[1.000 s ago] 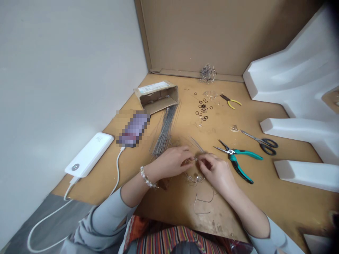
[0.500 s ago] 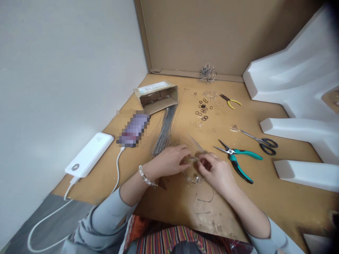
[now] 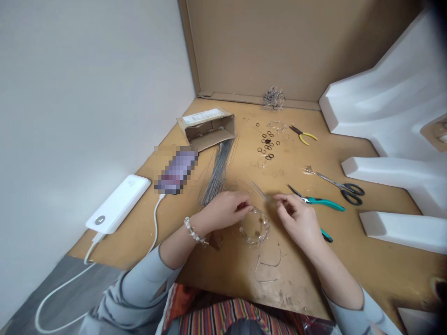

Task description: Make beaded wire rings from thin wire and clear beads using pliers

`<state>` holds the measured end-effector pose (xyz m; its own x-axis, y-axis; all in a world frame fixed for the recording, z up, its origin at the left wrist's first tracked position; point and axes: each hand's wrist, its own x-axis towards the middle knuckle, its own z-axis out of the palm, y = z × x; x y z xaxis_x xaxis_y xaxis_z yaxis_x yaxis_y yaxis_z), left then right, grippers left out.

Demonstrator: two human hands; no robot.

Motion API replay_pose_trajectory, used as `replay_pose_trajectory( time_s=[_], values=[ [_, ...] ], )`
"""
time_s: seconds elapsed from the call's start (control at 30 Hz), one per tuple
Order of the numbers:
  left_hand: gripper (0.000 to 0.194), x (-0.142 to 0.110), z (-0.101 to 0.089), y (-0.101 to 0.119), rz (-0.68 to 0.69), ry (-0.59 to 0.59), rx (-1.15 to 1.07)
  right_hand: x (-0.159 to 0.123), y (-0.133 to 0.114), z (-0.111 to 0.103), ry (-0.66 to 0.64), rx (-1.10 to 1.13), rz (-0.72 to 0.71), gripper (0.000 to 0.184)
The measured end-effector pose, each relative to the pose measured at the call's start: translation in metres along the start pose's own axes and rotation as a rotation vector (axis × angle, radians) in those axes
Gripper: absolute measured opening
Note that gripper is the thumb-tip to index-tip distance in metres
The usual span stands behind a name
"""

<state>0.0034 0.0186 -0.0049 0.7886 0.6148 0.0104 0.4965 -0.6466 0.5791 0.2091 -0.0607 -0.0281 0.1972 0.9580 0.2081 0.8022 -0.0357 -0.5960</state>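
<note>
My left hand (image 3: 228,209), with a beaded bracelet on its wrist, is closed with thumb and fingers pinched at the upper left edge of a wire ring with clear beads (image 3: 268,226). The ring's loop stands round just above the table. Apart from it on the right is my right hand (image 3: 298,218), thumb and fingers curled together; whatever may be between its tips is too small to make out. Thin straight wires (image 3: 259,190) lie just beyond the hands. Teal-handled long-nose pliers (image 3: 328,203) are partly hidden behind my right hand.
Bent wire pieces (image 3: 267,280) lie near the front edge. Left are a wire bundle (image 3: 217,174), an open cardboard box (image 3: 206,116), a phone (image 3: 176,172) and a white power bank (image 3: 118,204). Dark rings (image 3: 268,147), yellow-handled pliers (image 3: 307,136), scissors (image 3: 349,191) and white foam (image 3: 394,231) lie beyond and right.
My right hand has moved right, away from the beaded wire ring and over the teal pliers. The ring now hangs more openly from my left hand, its round loop visible.
</note>
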Motion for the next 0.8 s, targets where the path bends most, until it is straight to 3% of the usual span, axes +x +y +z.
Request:
replay_pose_trajectory(
  time_s=[0.17,0.43,0.53,0.7,0.8],
  values=[
    [0.025,-0.001,-0.005,-0.002,-0.050,0.036,0.081,0.001,0.004,0.001,0.001,-0.016,0.024,0.023],
    [0.022,-0.002,-0.002,-0.003,0.060,0.094,0.455,0.001,-0.002,0.005,-0.082,-0.234,0.003,0.018],
    [0.017,-0.004,-0.001,0.001,0.132,0.084,0.541,-0.003,-0.012,0.007,-0.085,-0.187,-0.029,0.019],
    [0.013,-0.005,0.004,0.008,0.175,0.056,0.560,-0.011,-0.025,0.014,-0.241,-0.107,-0.041,0.016],
    [0.015,-0.004,0.007,0.009,0.185,0.019,0.522,-0.013,-0.027,0.017,-0.253,-0.122,-0.030,0.013]
  ],
)
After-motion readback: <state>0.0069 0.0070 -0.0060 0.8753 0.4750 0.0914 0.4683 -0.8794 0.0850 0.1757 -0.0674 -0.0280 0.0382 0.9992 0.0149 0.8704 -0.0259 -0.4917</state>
